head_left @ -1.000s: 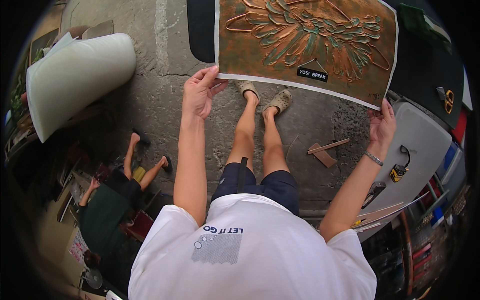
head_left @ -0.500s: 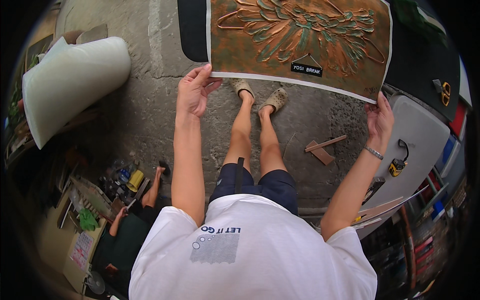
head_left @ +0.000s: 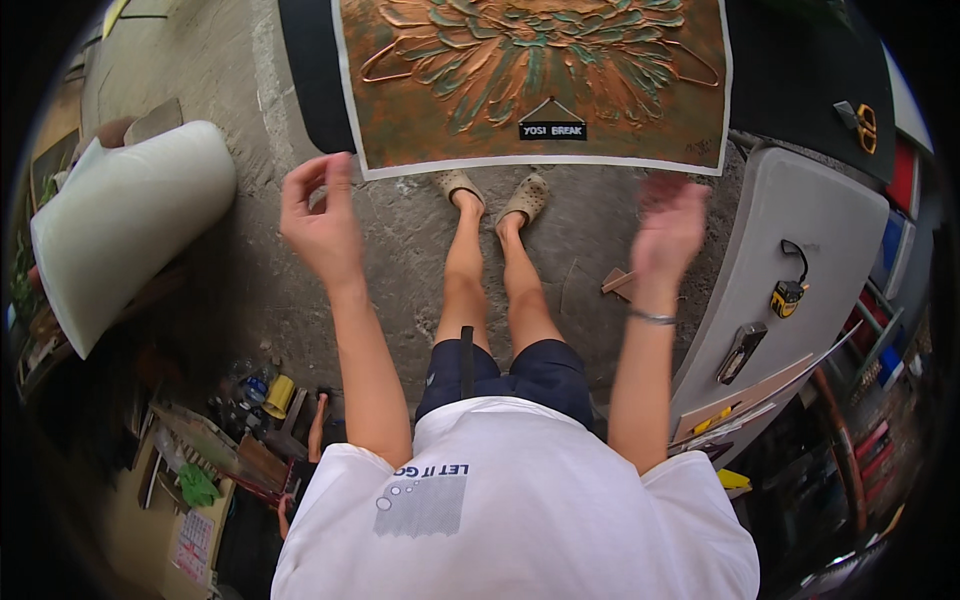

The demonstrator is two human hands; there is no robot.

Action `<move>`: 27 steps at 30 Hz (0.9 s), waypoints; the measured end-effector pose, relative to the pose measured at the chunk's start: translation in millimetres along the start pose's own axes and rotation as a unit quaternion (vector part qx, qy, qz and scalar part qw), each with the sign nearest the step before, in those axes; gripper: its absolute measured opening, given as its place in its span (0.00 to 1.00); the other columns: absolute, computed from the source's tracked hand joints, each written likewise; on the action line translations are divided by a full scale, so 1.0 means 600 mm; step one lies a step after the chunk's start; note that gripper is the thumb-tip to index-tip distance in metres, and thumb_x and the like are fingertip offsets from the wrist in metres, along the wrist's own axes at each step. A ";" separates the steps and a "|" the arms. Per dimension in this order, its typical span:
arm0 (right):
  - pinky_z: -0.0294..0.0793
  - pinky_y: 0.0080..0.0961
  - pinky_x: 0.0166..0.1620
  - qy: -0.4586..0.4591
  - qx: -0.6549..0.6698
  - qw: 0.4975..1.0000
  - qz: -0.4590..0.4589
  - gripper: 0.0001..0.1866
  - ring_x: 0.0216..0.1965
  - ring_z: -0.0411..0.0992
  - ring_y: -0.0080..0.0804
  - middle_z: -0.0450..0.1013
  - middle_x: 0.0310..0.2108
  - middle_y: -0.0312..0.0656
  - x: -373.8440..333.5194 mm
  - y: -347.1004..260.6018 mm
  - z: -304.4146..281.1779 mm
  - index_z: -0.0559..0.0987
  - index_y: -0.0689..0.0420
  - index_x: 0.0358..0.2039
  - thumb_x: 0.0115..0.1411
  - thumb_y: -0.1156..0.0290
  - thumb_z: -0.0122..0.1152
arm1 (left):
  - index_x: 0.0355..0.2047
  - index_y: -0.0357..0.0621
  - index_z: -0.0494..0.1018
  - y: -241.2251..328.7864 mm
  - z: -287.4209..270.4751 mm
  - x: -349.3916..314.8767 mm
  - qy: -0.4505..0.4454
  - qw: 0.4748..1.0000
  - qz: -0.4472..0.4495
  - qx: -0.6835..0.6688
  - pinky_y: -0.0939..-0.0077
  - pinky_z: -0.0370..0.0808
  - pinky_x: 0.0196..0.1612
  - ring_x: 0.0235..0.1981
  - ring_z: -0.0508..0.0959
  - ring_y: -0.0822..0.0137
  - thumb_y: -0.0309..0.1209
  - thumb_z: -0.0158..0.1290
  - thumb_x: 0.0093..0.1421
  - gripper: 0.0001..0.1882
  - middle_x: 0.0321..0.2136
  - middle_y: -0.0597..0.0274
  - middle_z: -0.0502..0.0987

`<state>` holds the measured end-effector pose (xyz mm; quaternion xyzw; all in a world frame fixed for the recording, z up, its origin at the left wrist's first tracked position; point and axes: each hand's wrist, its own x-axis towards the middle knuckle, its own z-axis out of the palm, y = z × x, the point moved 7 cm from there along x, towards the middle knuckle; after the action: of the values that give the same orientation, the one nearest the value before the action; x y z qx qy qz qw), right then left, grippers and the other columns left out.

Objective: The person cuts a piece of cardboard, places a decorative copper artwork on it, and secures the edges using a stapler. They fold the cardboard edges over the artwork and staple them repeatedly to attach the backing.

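A painted print (head_left: pixel 450 120) with copper and green petal shapes and a white border spans a black tabletop (head_left: pixel 310 80), its near edge hanging past the table's edge. Just off the print's lower left corner is my left hand (head_left: pixel 325 225); its fingers are loosely curled, a gap shows between thumb and forefinger, and nothing is in them. Below the print's lower right part, my right hand (head_left: pixel 668 235) is smeared by motion. Its fingers cannot be made out clearly, and it does not appear to hold the print.
Orange-handled scissors (head_left: pixel 862 128) lie on the black top at right. On a grey table (head_left: pixel 800 200) are a yellow tape measure (head_left: pixel 787 297), a cutter-like tool (head_left: pixel 742 352) and board strips. A whitish roll (head_left: pixel 140 220) stands at left. Wood scraps (head_left: pixel 618 284) lie on the floor.
Both hands have let go of the print's lower corners and drawn away from it. The print now sits straighter and further left in view. My right hand has moved inward.
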<state>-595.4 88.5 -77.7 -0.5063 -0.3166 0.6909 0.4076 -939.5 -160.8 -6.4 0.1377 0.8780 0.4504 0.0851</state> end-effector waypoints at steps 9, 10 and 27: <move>0.82 0.27 0.45 -0.060 0.111 0.989 0.077 0.08 0.40 0.80 0.31 0.78 0.40 0.43 -0.096 0.134 0.196 0.74 0.62 0.45 0.69 0.72 0.58 | 0.39 0.52 0.83 0.175 0.213 -0.047 -0.260 0.847 0.456 0.081 0.61 0.75 0.54 0.49 0.80 0.60 0.31 0.66 0.52 0.13 0.43 0.67 0.83; 0.82 0.27 0.45 -0.051 0.116 0.989 0.078 0.07 0.39 0.80 0.30 0.78 0.40 0.43 -0.095 0.138 0.195 0.74 0.62 0.44 0.69 0.73 0.58 | 0.41 0.54 0.84 0.173 0.218 -0.046 -0.268 0.846 0.452 0.090 0.63 0.76 0.54 0.49 0.81 0.61 0.32 0.67 0.52 0.14 0.44 0.68 0.83; 0.83 0.30 0.48 -0.058 0.172 0.980 0.075 0.06 0.39 0.80 0.32 0.79 0.38 0.45 -0.090 0.150 0.193 0.73 0.61 0.43 0.70 0.73 0.56 | 0.42 0.60 0.82 0.169 0.221 -0.059 -0.265 0.831 0.476 0.110 0.58 0.71 0.57 0.52 0.76 0.60 0.35 0.64 0.52 0.16 0.48 0.68 0.79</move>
<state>-719.6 -3.8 -97.2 -0.4094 -0.1772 0.7921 0.4167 -853.0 -13.9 0.5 0.6614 0.6912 0.2816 0.0736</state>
